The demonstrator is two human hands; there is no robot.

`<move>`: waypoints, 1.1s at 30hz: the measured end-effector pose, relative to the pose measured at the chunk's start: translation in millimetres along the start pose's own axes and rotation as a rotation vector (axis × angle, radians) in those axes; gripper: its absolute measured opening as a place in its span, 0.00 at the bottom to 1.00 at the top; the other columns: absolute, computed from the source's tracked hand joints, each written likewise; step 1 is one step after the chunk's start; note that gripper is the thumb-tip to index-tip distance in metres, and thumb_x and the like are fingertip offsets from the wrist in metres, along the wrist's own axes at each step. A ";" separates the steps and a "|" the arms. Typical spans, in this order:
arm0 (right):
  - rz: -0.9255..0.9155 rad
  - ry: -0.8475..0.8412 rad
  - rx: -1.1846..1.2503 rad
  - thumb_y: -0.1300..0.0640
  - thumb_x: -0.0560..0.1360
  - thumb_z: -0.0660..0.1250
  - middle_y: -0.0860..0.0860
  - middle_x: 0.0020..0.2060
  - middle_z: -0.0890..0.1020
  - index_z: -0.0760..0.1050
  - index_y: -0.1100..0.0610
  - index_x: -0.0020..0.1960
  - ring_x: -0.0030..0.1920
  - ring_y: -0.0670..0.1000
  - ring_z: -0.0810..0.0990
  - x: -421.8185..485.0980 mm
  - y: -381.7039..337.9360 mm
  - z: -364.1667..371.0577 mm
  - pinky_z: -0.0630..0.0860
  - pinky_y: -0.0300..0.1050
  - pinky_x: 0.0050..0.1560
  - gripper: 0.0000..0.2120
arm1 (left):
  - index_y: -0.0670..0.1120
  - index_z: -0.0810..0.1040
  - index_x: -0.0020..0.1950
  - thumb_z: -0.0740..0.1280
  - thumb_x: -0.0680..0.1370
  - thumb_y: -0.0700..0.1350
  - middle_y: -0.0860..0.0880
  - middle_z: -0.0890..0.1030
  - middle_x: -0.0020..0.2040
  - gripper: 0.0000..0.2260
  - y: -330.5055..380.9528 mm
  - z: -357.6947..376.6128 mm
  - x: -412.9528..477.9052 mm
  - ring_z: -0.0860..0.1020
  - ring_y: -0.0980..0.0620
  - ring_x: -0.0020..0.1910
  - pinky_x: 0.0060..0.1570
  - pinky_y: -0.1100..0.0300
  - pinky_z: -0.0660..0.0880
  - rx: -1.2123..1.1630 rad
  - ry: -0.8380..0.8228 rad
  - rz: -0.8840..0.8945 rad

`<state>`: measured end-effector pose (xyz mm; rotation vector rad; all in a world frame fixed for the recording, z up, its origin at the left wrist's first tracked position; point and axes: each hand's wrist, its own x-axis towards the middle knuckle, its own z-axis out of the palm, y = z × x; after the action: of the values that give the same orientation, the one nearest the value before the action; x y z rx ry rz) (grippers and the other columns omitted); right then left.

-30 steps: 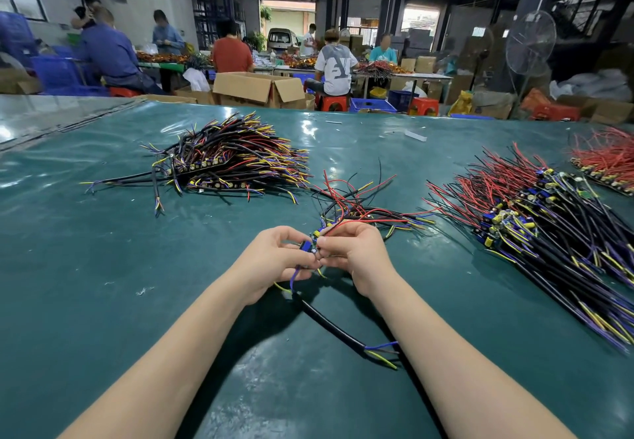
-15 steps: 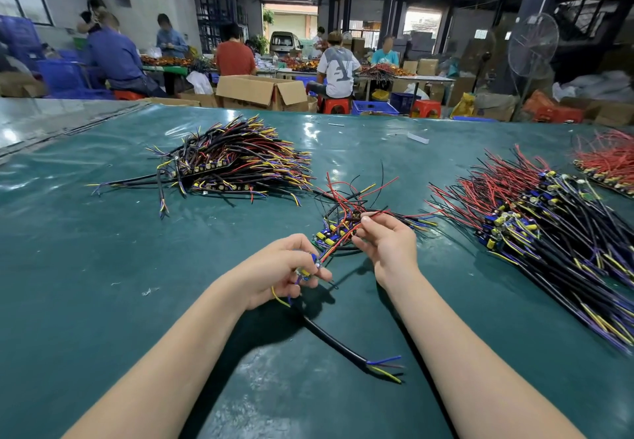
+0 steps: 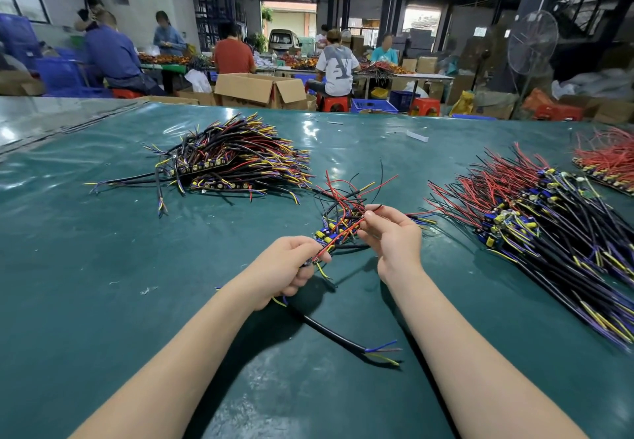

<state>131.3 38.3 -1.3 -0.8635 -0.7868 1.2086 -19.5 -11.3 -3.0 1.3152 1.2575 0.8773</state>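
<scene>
- Wired module [image 3: 311,261] is pinched in the left hand [image 3: 290,268] just above the green table [image 3: 103,267] — steadied, I judge, for straightening.
- Right hand [image 3: 394,238] pinches its red lead [image 3: 343,232], which stretches taut between both hands.
- Black cable [image 3: 329,334] trails slack onto the table.
- Right-side pile [image 3: 549,229] lies near — probably within reach.

Your table cover [image 3: 103,284]: dark green | your wire [image 3: 343,234], centre: red | your cable [image 3: 329,334], lower centre: black, blue and yellow tips | pile [image 3: 603,160], far right: red
</scene>
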 end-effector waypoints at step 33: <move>0.378 -0.387 -0.054 0.64 0.76 0.62 0.49 0.26 0.78 0.75 0.60 0.43 0.24 0.44 0.77 -8.2 -0.9 0.6 0.75 0.35 0.25 0.05 | 0.45 0.77 0.38 0.58 0.77 0.35 0.54 0.72 0.22 0.12 -0.9 -2.7 0.0 0.66 0.60 0.20 0.20 0.71 0.58 0.051 0.136 0.138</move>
<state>129.6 30.2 -0.6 -0.8569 -0.9975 1.7290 -22.2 -10.9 -3.4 1.4156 1.3134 1.0533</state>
